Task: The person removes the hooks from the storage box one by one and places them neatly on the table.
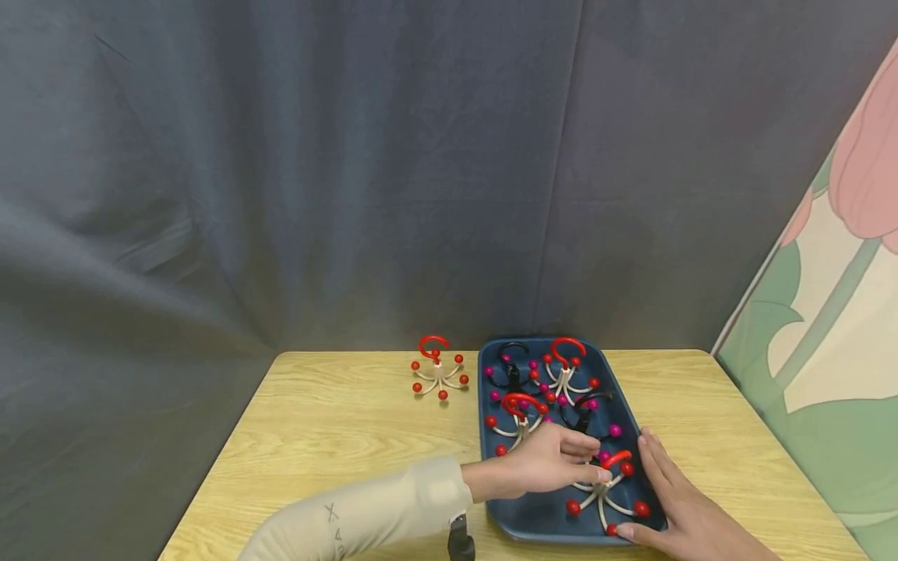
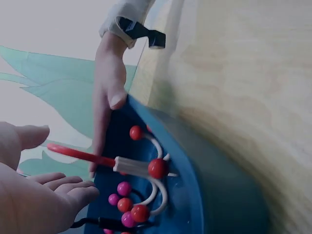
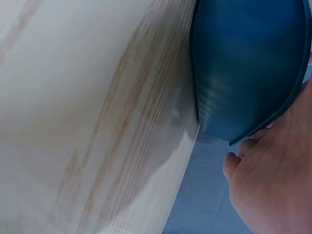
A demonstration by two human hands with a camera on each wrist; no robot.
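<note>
Head view: there's a dark blue tray on the right half of a wooden table, with a bunch of spidery ball-tipped hangers in it. The one that matters imo is the near red-topped hanger, in the near right part of the tray. Its pale stem sticks up from the splayed legs and the red curl on top leans right. The left hand comes in from the left with its fingertips and thumb right by that stem, so the hanger is just right of the fingers. Two more red-topped ones, far right and middle left, share the tray with a pair of black ones. Another pale hanger stands on the table, left of the tray's far end.

Left wrist cam: left fingers are loose, not clenched, with the thumb apart from them. The hanger's long axis points from the tray toward that gap, red curl first. Can't tell if skin touches it. The left hand is definitely lined up better than the right.

Right wrist cam: the right hand is against the tray's edge. Fingertips are partly hidden here, but the head view has its fingers pretty straight along the right rim, thumb at the near corner, holding no hanger.
</note>
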